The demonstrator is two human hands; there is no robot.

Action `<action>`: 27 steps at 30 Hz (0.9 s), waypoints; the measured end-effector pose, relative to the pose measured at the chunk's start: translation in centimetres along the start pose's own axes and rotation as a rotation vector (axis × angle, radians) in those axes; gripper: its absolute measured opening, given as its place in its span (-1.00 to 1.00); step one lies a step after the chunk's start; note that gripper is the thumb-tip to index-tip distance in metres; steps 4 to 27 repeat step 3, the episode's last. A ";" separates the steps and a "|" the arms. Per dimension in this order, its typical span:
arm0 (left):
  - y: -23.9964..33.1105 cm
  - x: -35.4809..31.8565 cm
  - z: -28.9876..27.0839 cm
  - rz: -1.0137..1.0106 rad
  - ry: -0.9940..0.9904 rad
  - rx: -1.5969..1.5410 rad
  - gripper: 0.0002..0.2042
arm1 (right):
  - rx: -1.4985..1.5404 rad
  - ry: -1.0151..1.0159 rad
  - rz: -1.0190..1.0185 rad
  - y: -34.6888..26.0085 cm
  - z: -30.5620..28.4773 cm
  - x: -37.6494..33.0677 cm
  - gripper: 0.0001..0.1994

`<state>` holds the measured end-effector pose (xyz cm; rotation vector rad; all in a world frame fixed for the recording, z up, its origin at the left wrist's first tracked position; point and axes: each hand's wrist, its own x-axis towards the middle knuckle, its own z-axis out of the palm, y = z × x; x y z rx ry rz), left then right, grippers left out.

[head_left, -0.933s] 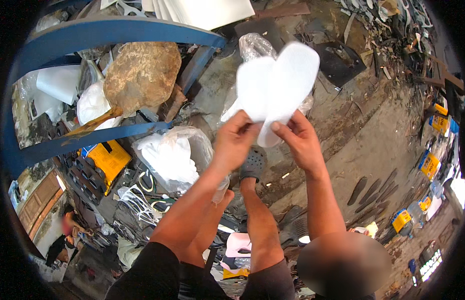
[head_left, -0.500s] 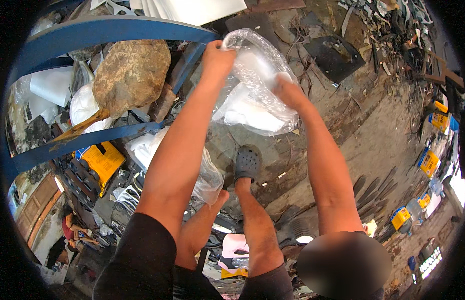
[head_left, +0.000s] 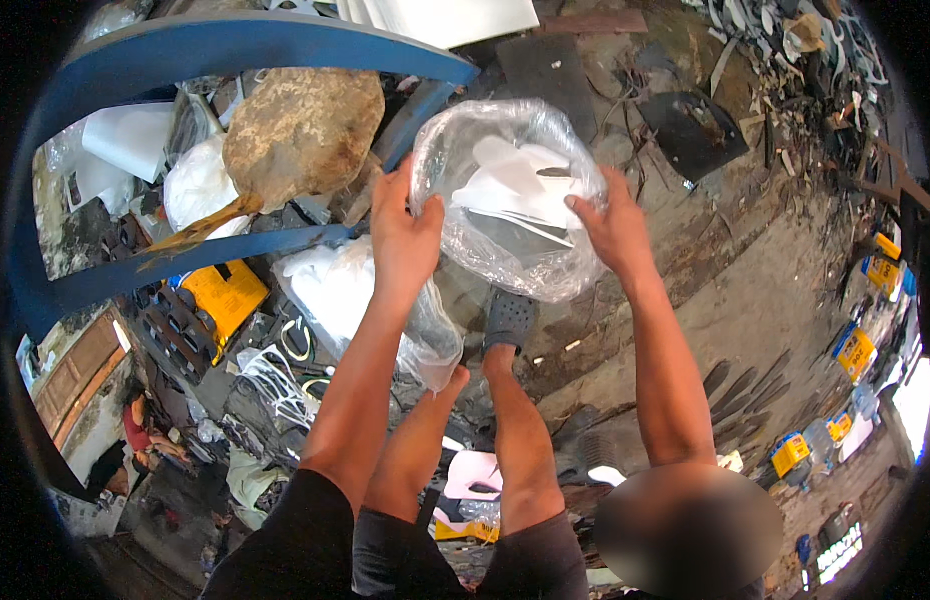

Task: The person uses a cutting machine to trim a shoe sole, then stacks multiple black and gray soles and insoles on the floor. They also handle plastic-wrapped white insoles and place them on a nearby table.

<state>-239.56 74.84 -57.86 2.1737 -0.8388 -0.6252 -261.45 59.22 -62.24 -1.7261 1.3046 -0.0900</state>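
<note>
Gripping clear bag [head_left: 505, 200], fingers [head_left: 410, 215] seemingly curled.

Pretty messy workshop floor here, bare dusty concrete [head_left: 755, 300] with dark scraps all over. A curved blue-painted metal frame [head_left: 235, 45] arcs from 9 to 12 o'clock, with a big brown rough stone [head_left: 300, 125] sitting inside it. Flat white sheets [head_left: 455, 18] at 12. Small yellow boxes [head_left: 855, 350] line the 3 o'clock edge, where bright daylight comes in.
</note>
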 end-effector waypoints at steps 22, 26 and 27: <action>-1.7 0.6 -0.6 -0.096 -0.018 -0.023 -0.30 | -0.074 0.072 -0.082 0.9 2.2 0.3 -0.43; -1.7 0.6 -0.6 -0.096 -0.018 -0.023 -0.30 | -0.074 0.072 -0.082 0.9 2.2 0.3 -0.43; -1.7 0.6 -0.6 -0.096 -0.018 -0.023 -0.30 | -0.074 0.072 -0.082 0.9 2.2 0.3 -0.43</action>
